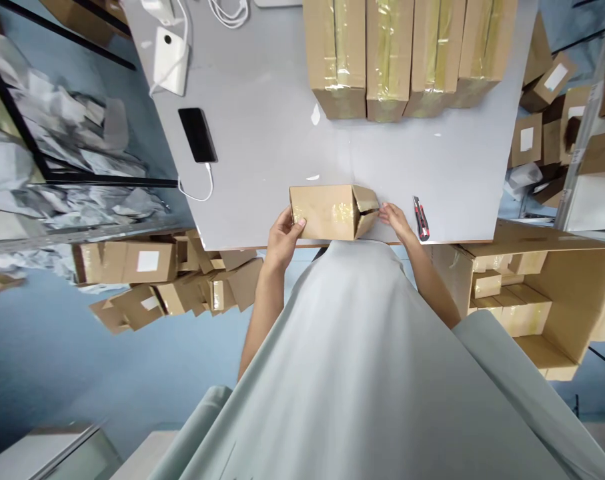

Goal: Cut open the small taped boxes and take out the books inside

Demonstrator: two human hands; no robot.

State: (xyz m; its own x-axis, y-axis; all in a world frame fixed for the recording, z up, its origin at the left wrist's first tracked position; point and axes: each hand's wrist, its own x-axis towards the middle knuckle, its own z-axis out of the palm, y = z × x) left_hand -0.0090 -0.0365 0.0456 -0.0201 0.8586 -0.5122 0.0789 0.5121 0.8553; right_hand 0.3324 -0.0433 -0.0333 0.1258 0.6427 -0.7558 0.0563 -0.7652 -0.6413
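Note:
A small cardboard box (323,207) lies near the front edge of the table, with clear tape on its top face. My left hand (283,235) grips its left end, the thumb on the near corner and the fingers partly hidden behind the cardboard. At the right end, the flaps stand slightly apart with a dark gap between them. There my right hand (394,217) has its fingertips closed at the flap edge. A red and black utility knife (421,219) rests on the table just right of that hand.
Several taped cartons (389,60) stand in a row at the back of the table (262,133). On the left lie a black phone (197,135) with its cable and a white power bank (171,61). A large open carton (572,293) holding smaller boxes stands at right.

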